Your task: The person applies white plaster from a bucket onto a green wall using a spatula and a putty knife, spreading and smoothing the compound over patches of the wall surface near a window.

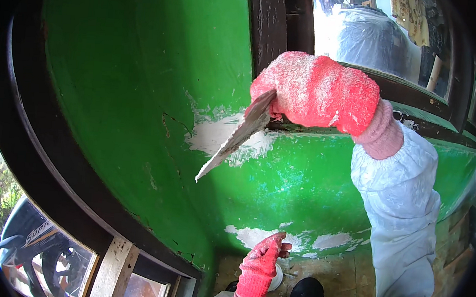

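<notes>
1. Scraper [234, 136], flat and smeared with whitish paste, sits near the middle of the view, its far corner pointing to seven o'clock.
2. Right hand [315, 90], in a red knit glove dusted white, is between one and two o'clock, clamped on the scraper's upper end.
3. Beside and partly behind the blade spreads a white patch [211, 134] on the green wall [138, 81]; whether blade and wall touch, I cannot tell.
4. Left hand [260, 263], also red-gloved, is between five and six o'clock, well apart from the right, its fingers bent; I cannot tell whether it grips the white round object [277, 278] just beside it.
5. Low on the wall, from six o'clock round to between four and five, run further white patches [332, 240], above a brownish floor [342, 277].
6. A pale sleeve [401, 182] covers the right forearm, from three to five o'clock.
7. Dark window frames [299, 28] stand at one o'clock; through the glass at eight shows a motorcycle [43, 245].
</notes>
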Available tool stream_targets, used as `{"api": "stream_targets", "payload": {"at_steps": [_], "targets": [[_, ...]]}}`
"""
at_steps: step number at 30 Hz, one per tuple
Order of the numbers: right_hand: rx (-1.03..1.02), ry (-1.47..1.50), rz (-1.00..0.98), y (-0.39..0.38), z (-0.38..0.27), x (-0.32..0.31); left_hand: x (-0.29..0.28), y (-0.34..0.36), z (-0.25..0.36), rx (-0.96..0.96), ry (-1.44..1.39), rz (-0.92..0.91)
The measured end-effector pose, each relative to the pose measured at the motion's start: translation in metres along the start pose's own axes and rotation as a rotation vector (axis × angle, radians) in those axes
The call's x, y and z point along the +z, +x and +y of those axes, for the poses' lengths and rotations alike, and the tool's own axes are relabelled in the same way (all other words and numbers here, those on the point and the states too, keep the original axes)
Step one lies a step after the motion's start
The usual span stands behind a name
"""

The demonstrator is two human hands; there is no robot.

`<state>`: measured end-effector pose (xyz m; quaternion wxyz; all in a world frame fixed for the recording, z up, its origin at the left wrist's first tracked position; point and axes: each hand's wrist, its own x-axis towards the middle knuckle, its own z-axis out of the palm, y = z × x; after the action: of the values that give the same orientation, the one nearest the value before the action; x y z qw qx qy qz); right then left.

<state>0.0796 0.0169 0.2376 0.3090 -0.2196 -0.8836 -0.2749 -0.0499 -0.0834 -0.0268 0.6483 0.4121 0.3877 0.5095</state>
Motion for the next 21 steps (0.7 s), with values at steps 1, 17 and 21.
{"api": "stream_targets", "payload": {"at_steps": [1,17,21], "targets": [[-0.001,0.000,-0.004,0.001,0.000,-0.001,-0.002,-0.001,-0.002,-0.004,0.017,-0.003],[0.196,-0.018,-0.085,-0.018,-0.008,0.001,0.002,-0.012,0.003,0.104,0.141,0.033],[0.250,-0.026,-0.251,-0.016,-0.010,-0.002,0.011,-0.020,0.014,0.326,0.237,0.217]]}}
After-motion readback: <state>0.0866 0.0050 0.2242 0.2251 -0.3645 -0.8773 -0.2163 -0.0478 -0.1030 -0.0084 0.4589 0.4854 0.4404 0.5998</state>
